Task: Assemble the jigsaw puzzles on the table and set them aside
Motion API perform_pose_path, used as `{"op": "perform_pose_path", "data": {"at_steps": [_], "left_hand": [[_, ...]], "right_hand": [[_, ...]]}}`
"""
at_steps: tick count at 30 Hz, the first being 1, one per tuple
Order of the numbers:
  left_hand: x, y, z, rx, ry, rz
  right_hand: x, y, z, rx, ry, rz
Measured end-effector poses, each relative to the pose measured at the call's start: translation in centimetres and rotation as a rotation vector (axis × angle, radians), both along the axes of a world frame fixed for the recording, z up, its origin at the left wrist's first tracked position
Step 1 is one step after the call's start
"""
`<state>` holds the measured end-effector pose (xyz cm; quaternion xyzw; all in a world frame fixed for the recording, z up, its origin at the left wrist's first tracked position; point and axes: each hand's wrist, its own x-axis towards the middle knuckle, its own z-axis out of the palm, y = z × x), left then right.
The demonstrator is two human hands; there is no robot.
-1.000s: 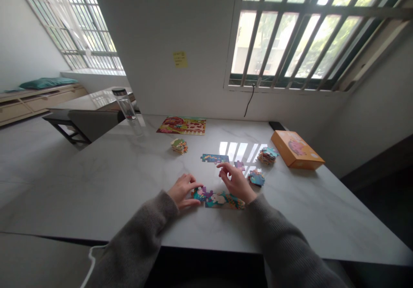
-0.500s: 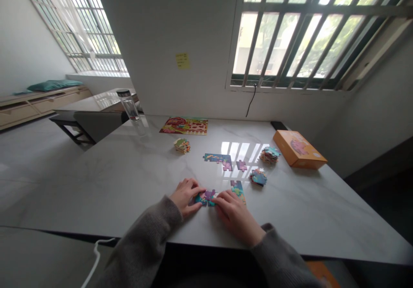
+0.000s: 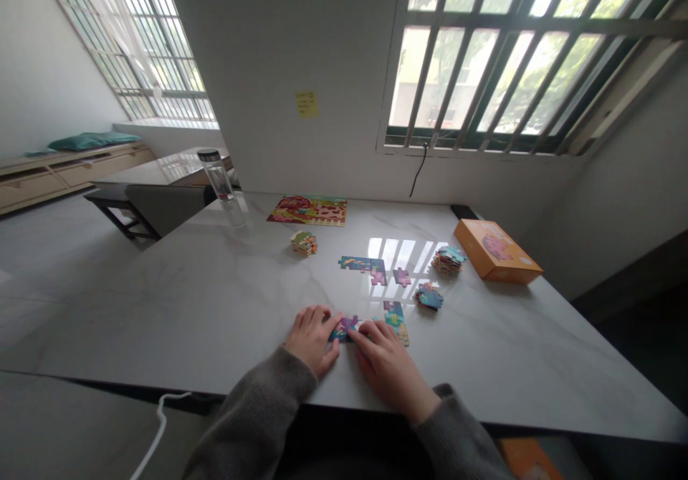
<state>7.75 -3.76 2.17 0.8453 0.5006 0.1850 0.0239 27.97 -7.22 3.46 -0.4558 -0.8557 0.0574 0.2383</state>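
- The puzzle strip (image 3: 348,324) is positioned flat on the table (image 3: 215,308), near its front edge.
- The left hand (image 3: 312,337) is set at the strip's left end, thumb and fingers apart.
- The right hand (image 3: 391,365) is laid over it; grip cannot be told.
- Joints are best pressed evenly, edges kept aligned.

One near puzzle strip (image 3: 396,320), partly hidden from me by left hand (image 3: 313,338) and right hand (image 3: 391,364), one yellow note (image 3: 307,104), writing too small for me, white cable (image 3: 155,433) and orange object (image 3: 529,457) below worktop (image 3: 177,308), both cut by the lower edge.
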Motion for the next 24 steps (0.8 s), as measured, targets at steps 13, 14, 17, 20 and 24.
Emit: {"op": "perform_pose_path", "data": {"at_steps": [13, 14, 17, 20, 24], "left_hand": [[0.2, -0.5, -0.5, 0.038, -0.009, -0.034], [0.2, -0.5, -0.5, 0.041, -0.017, -0.033], [0.2, -0.5, -0.5, 0.034, -0.038, -0.035], [0.1, -0.4, -0.6, 0.019, -0.051, -0.045], [-0.1, -0.2, -0.8, 0.029, -0.096, -0.045]], "right_hand": [[0.1, 0.2, 0.0, -0.025, -0.033, -0.032], [0.1, 0.2, 0.0, -0.031, -0.031, -0.032], [0.0, 0.1, 0.1, -0.038, -0.016, -0.027], [0.0, 0.0, 0.1, -0.044, 0.044, 0.002], [2.5, 0.6, 0.3, 0.025, 0.208, -0.001]]}}
